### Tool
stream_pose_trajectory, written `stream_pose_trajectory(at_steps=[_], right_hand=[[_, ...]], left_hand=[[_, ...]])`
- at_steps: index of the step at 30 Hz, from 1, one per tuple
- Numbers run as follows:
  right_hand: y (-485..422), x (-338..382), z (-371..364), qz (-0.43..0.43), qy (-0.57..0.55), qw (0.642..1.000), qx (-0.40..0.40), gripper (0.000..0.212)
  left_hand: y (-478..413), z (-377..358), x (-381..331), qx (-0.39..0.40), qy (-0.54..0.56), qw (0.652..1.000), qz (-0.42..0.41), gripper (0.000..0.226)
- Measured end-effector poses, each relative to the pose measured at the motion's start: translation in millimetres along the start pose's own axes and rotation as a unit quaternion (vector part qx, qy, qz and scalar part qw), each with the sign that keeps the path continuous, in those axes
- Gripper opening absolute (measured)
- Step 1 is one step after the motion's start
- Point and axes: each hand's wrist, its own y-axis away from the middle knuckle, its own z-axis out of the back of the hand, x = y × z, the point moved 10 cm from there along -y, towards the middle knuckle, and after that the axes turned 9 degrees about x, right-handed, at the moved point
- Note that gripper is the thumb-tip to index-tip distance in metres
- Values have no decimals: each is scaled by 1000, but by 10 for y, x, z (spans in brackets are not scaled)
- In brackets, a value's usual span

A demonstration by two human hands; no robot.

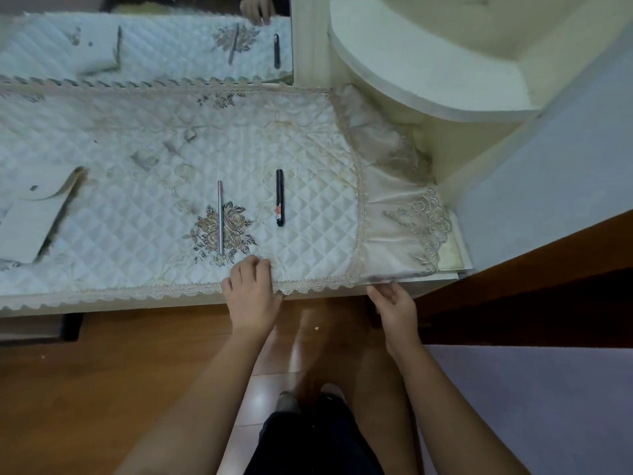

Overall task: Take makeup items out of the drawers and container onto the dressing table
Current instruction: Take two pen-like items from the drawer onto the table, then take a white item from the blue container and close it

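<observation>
Resting palm-down on the front edge of the dressing table (178, 301), the left hand (251, 296) lies with its fingers curled onto the lace border of the quilted white cloth (137, 214) that covers the tabletop; it grips no makeup item, and whether it pinches the cloth cannot be told. The right hand (395, 310) sits just beside the table's front right corner, below the hanging lace frill (407, 231), fingers loosely spread and empty, its fingertips at the underside of the table edge. Two makeup items lie on the cloth, well apart from both hands and side by side without touching: a slim silver pencil (220, 217) stretches across an embroidered flower motif (222, 234), running front to back, and to its right a shorter black tube (280, 197) with an orange label near its lower end lies in the same direction. At the left of the tabletop a pale folded sheet or card (24, 228) rests with one corner curled up. Behind the table a mirror (147, 39) repeats the cloth, both items and a hand. A cream curved shelf (428, 73) stands to the right of the mirror. Under the table is a brown wooden floor (102, 389), where the person's dark trousers and feet show between the forearms. No drawer or container is clearly visible.
</observation>
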Motion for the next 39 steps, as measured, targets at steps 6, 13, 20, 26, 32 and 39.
stream_pose_trajectory(at_steps=[6,13,20,26,32,39], right_hand=[[-144,5,-6,-6,-88,996,-6,33],[-150,-120,49,-44,-73,996,3,50],[83,-30,193,-47,143,987,58,46],[381,-232,122,-45,345,919,184,41],[506,-532,-291,-89,441,851,269,40],[827,-754,-1506,-55,540,751,376,38]], left_hand=[[-64,7,-3,1,-5,1000,29,52],[-16,14,-44,32,-28,999,21,53],[776,262,204,48,104,991,62,48],[2084,218,1037,40,264,926,267,34],[3435,-332,2009,-43,455,730,509,26],[4550,-676,2630,-146,547,557,608,29]])
